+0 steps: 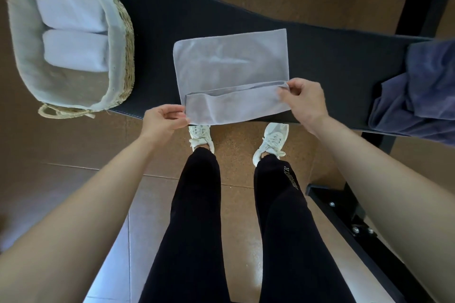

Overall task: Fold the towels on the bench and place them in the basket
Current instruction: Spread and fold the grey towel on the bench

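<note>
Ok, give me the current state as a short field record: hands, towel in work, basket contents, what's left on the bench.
left hand: pinching the near left corner of the light grey towel
right hand: pinching its near right corner
towel in work: flat on the black bench, near edge turned up over itself, fold just begun
basket: on the bench's left end, cloth-lined, two folded white towels side by side inside
left to fold: dark blue towel, bunched at the bench's right end

Both hands [165,118] [301,101] forward, fingers pinched
</note>
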Motion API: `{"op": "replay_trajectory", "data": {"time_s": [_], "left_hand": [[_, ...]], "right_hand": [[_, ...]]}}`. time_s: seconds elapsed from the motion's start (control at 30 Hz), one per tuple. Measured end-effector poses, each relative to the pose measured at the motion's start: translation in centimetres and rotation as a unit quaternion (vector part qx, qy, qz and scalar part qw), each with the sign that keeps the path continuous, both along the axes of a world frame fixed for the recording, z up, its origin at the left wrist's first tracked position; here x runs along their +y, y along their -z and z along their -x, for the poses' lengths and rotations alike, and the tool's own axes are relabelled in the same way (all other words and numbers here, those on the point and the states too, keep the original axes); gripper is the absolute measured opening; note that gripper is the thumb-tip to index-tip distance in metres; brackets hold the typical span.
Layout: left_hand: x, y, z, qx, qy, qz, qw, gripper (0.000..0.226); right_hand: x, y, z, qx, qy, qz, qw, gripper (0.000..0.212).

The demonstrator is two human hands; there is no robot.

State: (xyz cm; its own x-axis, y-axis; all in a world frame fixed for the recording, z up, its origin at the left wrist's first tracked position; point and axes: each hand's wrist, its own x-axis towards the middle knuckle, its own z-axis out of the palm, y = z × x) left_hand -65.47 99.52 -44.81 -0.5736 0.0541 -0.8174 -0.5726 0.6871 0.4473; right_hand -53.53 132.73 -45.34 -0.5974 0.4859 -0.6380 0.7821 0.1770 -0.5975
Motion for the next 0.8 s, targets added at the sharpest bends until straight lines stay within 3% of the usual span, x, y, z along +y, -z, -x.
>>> {"op": "replay_trajectory", "data": {"time_s": [0.1, 0.2, 0.33, 0.47, 0.57, 0.67, 0.8], "left_hand": [[1.4, 0.7, 0.2, 0.120, 0.074, 0.087, 0.986, 0.054], [2.2, 2.4, 0.4, 0.170, 0.172, 0.085, 0.967, 0.068], [3.3, 3.7, 0.9, 0.184, 0.258, 0.122, 0.941, 0.058], [3.5, 4.0, 1.7, 0.118, 0.235, 0.155, 0.952, 0.032], [2.7, 3.7, 2.0, 0.094, 0.218, 0.096, 0.967, 0.020], [1.5, 3.2, 2.4, 0.019, 0.140, 0.001, 0.990, 0.008], [1.1, 1.9, 3.6, -0.020, 0.061, -0.063, 0.996, 0.009]], "right_hand": [[0.1, 0.9, 1.3, -0.023, -0.029, -0.052, 0.998, 0.018], [0.3, 1.5, 1.8, -0.040, -0.013, -0.025, 0.999, 0.018], [0.1, 2.2, 1.7, -0.061, -0.015, -0.005, 0.998, 0.015], [0.1, 2.4, 1.6, -0.063, -0.002, -0.011, 0.998, 0.010], [0.1, 2.1, 1.5, -0.058, 0.004, -0.003, 0.998, 0.007], [0.1, 1.1, 1.5, -0.039, 0.002, 0.007, 0.999, 0.009], [0.4, -0.4, 2.7, -0.004, -0.030, -0.031, 0.999, 0.010]]}}
